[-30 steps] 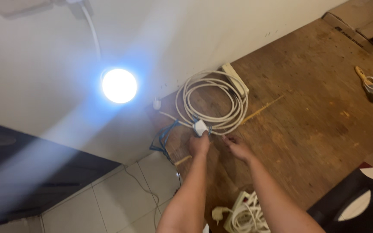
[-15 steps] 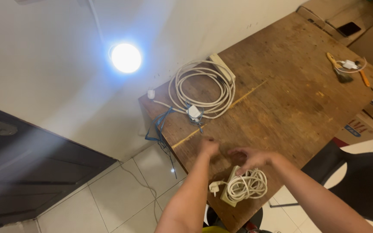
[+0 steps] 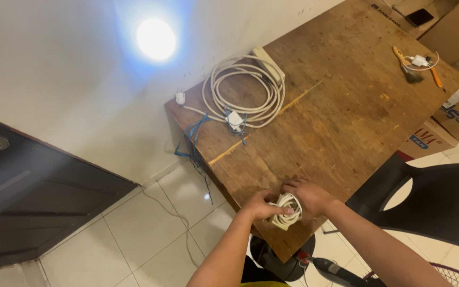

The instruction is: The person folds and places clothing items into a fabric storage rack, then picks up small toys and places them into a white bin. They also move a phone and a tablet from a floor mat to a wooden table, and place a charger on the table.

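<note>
Worn, scratched wood makes up the bench (image 3: 346, 106), which stands against a white wall above pale floor tiles. At its near edge both hands close around a small bundle of white cable (image 3: 285, 211): the left hand (image 3: 258, 204) has its grip wrapped on the bundle's left side, the right hand (image 3: 310, 196) cups it from the right, fingers curled over the loops. By the look of it, this bundle is already gathered into a tight coil and only needs securing or setting down. Well apart, near the wall, a large white cable coil (image 3: 245, 90) with its power strip lies neatly looped on the bench. A brush (image 3: 406, 66) rests at the far corner.
</note>
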